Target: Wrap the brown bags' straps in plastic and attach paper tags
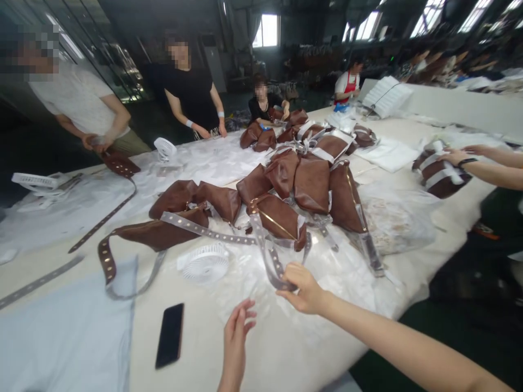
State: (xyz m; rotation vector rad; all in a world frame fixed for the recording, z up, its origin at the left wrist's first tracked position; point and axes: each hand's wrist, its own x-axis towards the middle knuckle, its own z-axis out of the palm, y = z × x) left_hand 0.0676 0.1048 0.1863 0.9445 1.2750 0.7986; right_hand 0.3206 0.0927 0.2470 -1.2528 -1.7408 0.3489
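Note:
My right hand (pixel 303 289) pinches the looped end of a studded strap (pixel 267 256), brown and partly covered in clear film. This strap runs up to a brown leather bag (pixel 278 218) with a gold zip, lying on the table. Lower and to the left, my left hand (pixel 239 329) is raised over the table with its fingers apart and a little curled, holding nothing. Clear plastic sheets (pixel 245 277) lie beneath and beyond both hands. Another brown bag (pixel 163 228) with a studded strap rests at the left.
A black phone (pixel 170 335) and a small white fan (pixel 206 262) lie near my left hand. Several more brown bags (pixel 312 182) are heaped mid-table. Co-workers stand along the far side; at the right, another person's hands (pixel 453 157) touch a wrapped bag (pixel 439 174).

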